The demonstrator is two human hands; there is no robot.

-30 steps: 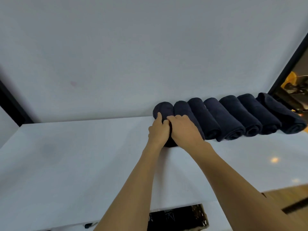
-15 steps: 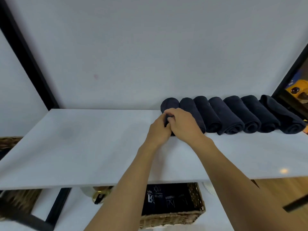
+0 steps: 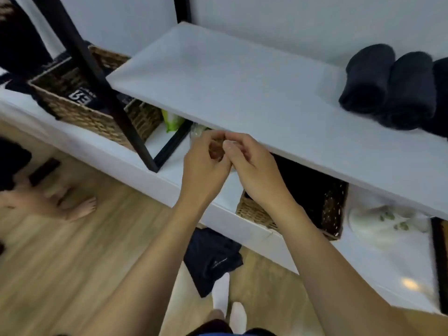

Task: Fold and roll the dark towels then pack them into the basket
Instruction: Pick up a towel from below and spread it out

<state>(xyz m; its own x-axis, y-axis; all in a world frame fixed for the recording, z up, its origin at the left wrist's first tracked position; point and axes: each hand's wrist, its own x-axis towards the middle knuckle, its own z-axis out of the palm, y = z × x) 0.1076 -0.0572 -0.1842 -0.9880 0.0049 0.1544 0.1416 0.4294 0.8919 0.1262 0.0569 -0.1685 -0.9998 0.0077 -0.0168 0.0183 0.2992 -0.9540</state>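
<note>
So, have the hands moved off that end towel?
Yes. Both the left hand and right hand pulled back from the leftmost rolled towel to the front edge of the white shelf.

The rolled towels (image 3: 368, 78) are dark navy, almost black, on a plain white shelf (image 3: 242, 81). The left basket (image 3: 80, 115) and right basket (image 3: 257, 212) are woven tan-brown wicker. Dark fabric (image 3: 81, 97) in the left basket bears white lettering. The frame post (image 3: 97, 76) is black, the floor (image 3: 72, 263) pale wood grain. A white cloth (image 3: 388, 221) carries green leaf prints.
</note>
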